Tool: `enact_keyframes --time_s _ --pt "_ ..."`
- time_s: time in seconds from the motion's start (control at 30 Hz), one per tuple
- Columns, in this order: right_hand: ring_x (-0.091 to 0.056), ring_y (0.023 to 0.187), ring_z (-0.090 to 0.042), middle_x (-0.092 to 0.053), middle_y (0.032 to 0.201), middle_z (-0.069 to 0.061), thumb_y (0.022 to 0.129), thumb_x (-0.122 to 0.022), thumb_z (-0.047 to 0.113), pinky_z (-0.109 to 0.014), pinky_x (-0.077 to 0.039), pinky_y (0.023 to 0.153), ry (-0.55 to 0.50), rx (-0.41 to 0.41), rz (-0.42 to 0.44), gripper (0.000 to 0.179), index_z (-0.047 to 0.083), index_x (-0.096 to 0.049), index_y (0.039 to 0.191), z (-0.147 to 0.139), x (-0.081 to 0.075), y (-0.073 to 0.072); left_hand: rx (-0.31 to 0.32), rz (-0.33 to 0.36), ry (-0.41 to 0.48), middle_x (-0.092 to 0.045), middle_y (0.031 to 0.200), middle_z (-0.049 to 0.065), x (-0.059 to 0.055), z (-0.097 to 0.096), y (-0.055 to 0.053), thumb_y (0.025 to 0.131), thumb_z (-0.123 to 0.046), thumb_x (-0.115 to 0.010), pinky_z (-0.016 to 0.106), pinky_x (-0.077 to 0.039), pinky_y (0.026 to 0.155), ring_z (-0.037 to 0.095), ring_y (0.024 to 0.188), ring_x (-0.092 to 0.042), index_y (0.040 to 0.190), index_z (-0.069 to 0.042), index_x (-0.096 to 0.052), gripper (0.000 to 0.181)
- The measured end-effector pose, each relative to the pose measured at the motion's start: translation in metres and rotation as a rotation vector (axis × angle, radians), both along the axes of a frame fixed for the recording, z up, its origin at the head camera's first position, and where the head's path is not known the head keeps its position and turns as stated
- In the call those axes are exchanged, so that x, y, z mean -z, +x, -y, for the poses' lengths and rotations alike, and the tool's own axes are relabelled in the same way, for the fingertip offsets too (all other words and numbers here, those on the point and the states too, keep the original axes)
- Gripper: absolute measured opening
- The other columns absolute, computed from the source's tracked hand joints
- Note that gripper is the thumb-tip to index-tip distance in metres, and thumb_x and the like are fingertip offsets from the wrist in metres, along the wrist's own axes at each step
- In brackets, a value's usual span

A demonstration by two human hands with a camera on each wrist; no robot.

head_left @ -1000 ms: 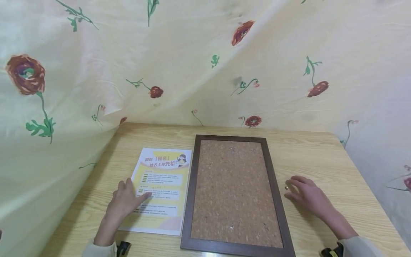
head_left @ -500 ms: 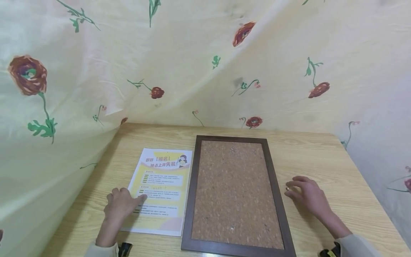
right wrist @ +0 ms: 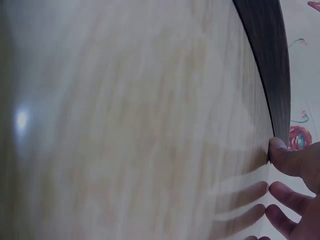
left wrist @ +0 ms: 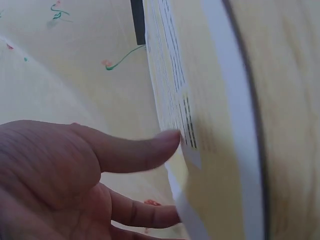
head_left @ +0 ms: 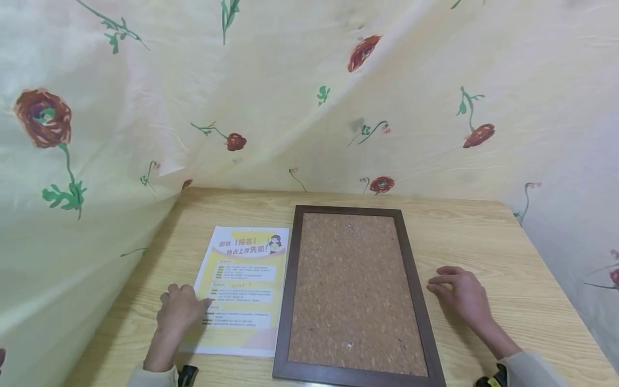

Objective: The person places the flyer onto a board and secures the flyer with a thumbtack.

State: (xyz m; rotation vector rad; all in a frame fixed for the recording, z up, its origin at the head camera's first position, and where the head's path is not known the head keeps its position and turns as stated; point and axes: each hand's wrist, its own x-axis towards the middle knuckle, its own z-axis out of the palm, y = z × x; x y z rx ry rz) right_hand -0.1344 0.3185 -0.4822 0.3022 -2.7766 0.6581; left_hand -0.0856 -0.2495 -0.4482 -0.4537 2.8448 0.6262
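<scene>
A printed yellow-and-white paper [head_left: 242, 337] lies on the table. My left hand [head_left: 180, 309] is at its left edge, the thumb over the printed side and the fingers beside the edge; in the left wrist view the thumb [left wrist: 150, 150] stands apart from the fingers. A framed cork board [head_left: 358, 290] lies right of the paper. To the board's right, my right hand [head_left: 461, 293] is low over the table, thumb and forefinger tips close together. No small metallic thing shows at those tips; whether they hold it is hidden. The right wrist view shows the thumb [right wrist: 286, 157] near the frame.
The wooden table [head_left: 483, 231] runs up to a flower-patterned curtain [head_left: 300, 80] at the back and sides. The board's raised dark frame [head_left: 411, 269] stands between the hands. Small shiny spots dot the cork near its top and bottom.
My left hand has drawn back a little toward the lower left along the paper. The small metallic thing at my right fingertips is out of sight now, and the fingertips are closer together.
</scene>
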Motion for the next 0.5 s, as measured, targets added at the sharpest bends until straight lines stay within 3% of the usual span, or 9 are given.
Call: enact_keyframes --time_s 0.3,0.43,0.5 --pt "-0.064 0.098 -0.049 -0.07 0.104 -0.026 0.076 -0.082 0.005 -0.063 -0.048 0.083 -0.052 0.012 0.056 0.007 0.006 -0.075 0.076 0.0 -0.002 0.0 0.004 -0.037 0.036 -0.047 0.09 0.026 0.001 0.008 0.001 0.091 -0.006 -0.057 0.039 -0.043 0.053 0.041 0.081 -0.047 0.082 0.009 -0.059 0.017" --pt "-0.072 0.081 -0.036 -0.074 0.091 -0.018 0.08 -0.081 0.008 -0.046 -0.058 0.07 -0.098 0.037 0.088 0.006 0.004 -0.077 0.083 -0.001 -0.006 0.001 0.001 -0.088 0.067 -0.05 0.084 0.022 -0.001 0.011 0.002 0.092 -0.002 -0.054 0.036 -0.043 0.053 0.033 0.073 -0.049 0.082 0.009 -0.056 0.015" --pt "-0.071 0.07 -0.025 -0.074 0.083 -0.013 0.081 -0.081 0.009 -0.034 -0.056 0.059 -0.102 0.046 0.09 0.008 0.003 -0.077 0.084 -0.001 -0.008 0.002 -0.009 -0.111 0.094 -0.052 0.081 0.02 -0.003 0.012 0.002 0.094 -0.001 -0.052 0.034 -0.043 0.052 0.029 0.069 -0.049 0.087 0.011 -0.055 0.013"
